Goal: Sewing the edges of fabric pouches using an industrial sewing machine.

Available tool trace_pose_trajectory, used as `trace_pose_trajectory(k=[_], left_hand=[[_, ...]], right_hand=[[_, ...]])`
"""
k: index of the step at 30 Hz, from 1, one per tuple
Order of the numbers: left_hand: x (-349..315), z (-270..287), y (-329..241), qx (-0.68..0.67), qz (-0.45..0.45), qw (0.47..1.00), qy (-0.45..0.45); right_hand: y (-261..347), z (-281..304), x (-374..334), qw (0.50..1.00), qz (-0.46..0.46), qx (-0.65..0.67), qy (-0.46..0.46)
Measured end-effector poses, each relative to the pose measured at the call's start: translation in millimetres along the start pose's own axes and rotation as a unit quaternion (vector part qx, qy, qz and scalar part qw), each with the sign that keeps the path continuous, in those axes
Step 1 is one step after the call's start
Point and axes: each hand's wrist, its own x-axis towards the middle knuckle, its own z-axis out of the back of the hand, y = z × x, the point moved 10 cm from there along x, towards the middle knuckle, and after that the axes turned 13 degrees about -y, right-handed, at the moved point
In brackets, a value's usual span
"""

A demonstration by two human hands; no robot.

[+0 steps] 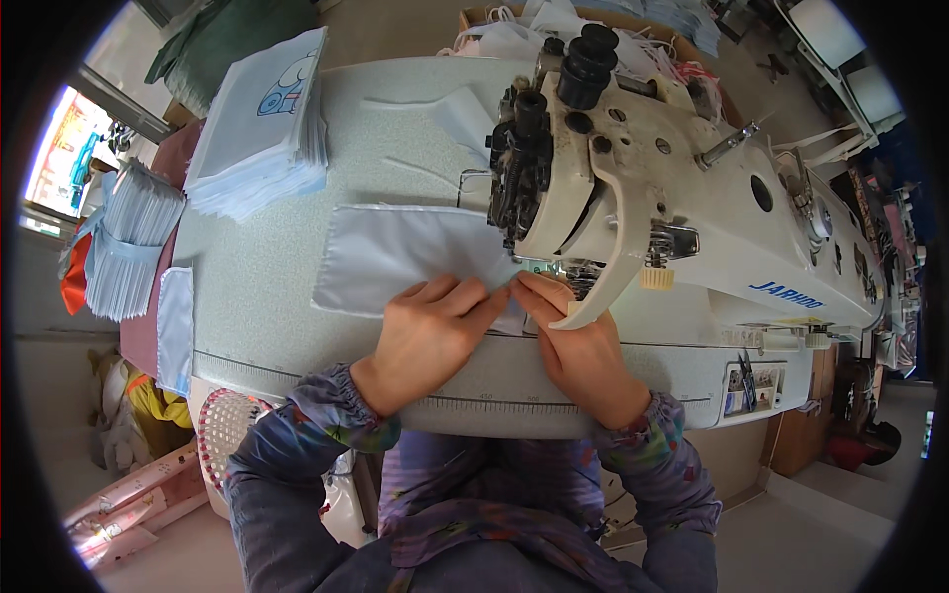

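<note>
A pale bluish-white fabric piece [395,247] with stitched edges lies flat on the sewing table, its right end running under the needle area of a white sewing machine [682,188]. My left hand [430,331] is closed at the near right corner of the fabric, thumb and index finger pressed together on its edge. Just beside it, my right hand [583,356] also grips the fabric's edge with bent fingers, close to the presser foot. The fingertips of both hands almost meet. The machine's curved guard partly covers the right fingers, and the needle itself is hidden.
A tall stack of printed white fabric pieces [252,128] stands at the far left. Beyond it are a tied bundle [129,242] and a folded piece [176,331] at the table's left edge. Loose strips [465,119] lie behind. Small scissors [747,381] rest at right.
</note>
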Motion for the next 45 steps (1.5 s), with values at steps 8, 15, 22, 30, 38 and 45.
trace_pose_trajectory(k=[8,15,22,30,38,45], left_hand=[[2,-4,19,-0.075,0.013,0.997,-0.003],[17,-14,42,-0.093,0.001,0.995,-0.02],[27,-18,44,-0.068,0.004,0.998,-0.009],[3,58,146,0.087,0.191,0.963,-0.167],[-82,56,167,-0.364,0.48,0.79,-0.113],[-276,223,157,-0.213,0.57,0.682,-0.406]], right_hand=[[-3,3,0,1.0,0.0,0.012,-0.007],[0,2,-2,1.0,0.002,0.007,-0.022],[-5,3,-5,1.0,-0.013,-0.001,-0.015],[-9,5,-2,0.999,-0.019,-0.006,-0.025],[-10,4,0,0.999,-0.02,0.021,-0.022],[-3,-1,-9,0.999,-0.026,0.018,-0.008]])
